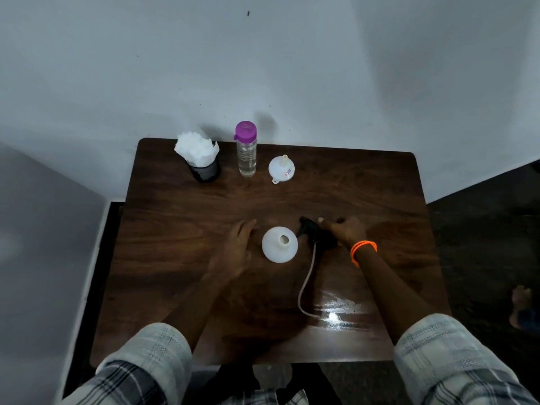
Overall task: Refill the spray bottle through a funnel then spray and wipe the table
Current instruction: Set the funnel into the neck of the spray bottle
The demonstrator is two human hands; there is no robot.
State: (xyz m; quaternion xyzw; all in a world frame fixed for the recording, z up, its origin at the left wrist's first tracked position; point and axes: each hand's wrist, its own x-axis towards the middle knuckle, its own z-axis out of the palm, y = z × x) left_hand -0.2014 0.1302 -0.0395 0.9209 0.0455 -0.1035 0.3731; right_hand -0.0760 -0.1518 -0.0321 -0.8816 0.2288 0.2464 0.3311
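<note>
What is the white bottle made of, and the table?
The white spray bottle looks like matte, slightly see-through plastic: smooth, with soft glow and no shine. The table looks like dark wood or a wood-look laminate: grain lines show, and its glossy top reflects light.

We have only one view, from a wide-angle camera on the person's head, which looks steeply down and forward at the dark brown wooden table close below.
</note>
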